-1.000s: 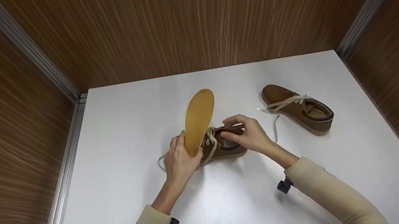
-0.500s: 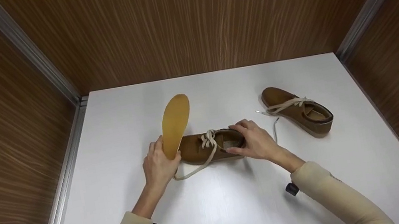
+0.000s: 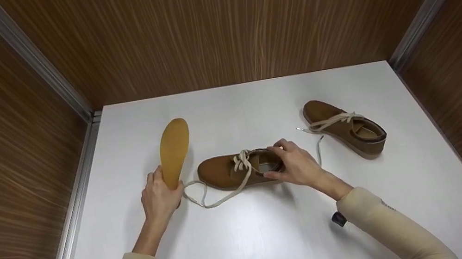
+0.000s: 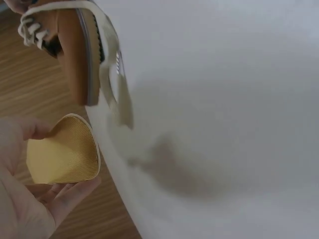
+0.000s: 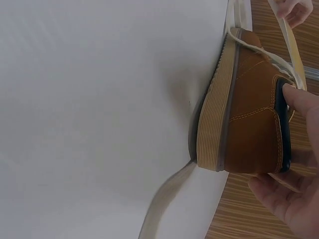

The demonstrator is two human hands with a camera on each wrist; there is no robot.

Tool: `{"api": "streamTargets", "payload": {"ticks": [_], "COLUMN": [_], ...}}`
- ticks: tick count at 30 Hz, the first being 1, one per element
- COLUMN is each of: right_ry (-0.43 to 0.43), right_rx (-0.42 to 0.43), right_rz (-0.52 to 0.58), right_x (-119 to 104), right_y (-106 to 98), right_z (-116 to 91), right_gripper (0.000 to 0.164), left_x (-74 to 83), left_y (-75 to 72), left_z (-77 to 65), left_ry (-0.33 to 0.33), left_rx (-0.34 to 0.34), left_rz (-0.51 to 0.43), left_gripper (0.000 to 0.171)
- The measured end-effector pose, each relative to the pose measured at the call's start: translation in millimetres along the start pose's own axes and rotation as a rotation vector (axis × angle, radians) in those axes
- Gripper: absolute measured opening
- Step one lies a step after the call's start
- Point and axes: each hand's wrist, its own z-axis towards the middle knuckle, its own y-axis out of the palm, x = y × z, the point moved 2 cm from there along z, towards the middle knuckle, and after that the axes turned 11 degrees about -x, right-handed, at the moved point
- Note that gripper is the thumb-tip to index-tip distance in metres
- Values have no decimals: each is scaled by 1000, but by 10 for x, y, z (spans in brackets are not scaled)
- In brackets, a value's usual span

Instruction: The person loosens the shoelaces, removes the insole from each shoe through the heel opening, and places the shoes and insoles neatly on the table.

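In my left hand (image 3: 161, 195) is a yellow insole (image 3: 175, 150), pinched at its lower end between thumb and fingers and raised steeply over the left part of the table. The left wrist view shows the ribbed surface of the insole (image 4: 67, 152) near its held end. A brown shoe (image 3: 219, 172) with cream laces rests on its sole at mid-table, toe to the left. My right hand (image 3: 299, 165) grips its heel end, thumb on the near collar and fingers at the far side. In the right wrist view the thumb touches the dark collar of the shoe (image 5: 251, 119).
A second brown shoe (image 3: 319, 111) stands at the right, its toe pointing back and left. One loose lace (image 3: 220, 202) loops in front of the first shoe; another lace end (image 3: 319, 150) lies right of the right hand. Wood-grain panels (image 3: 213, 24) enclose the white table (image 3: 251, 248).
My left hand has carried the insole leftward, away from the shoe, uncovering its toe and lace. The right hand has shifted slightly and settled on the heel collar.
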Motion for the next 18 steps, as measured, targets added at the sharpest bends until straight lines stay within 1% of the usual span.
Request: {"api": "streamTargets", "payload": {"ticks": [4,11,16,18], "right_ry": [-14,-27,-25,-25], "right_rx": [10,3,1,4], "right_rz": [7,0,16,18], "right_x": [2,2,12,20], "right_y": [-6,-9,8,15], "right_z": [-6,-10,-7,-6], "right_gripper": [72,71,70,70], "left_x": [-149,-395,-557,-621], "left_y": [-58,-152,-211,-237], "left_z": [33,101,142,157], "left_ry": [-18,-37,-66,-69], "left_rx": [13,34,13,15], "left_rz": [10,29,37,46], "left_gripper": [70,67,67,66]}}
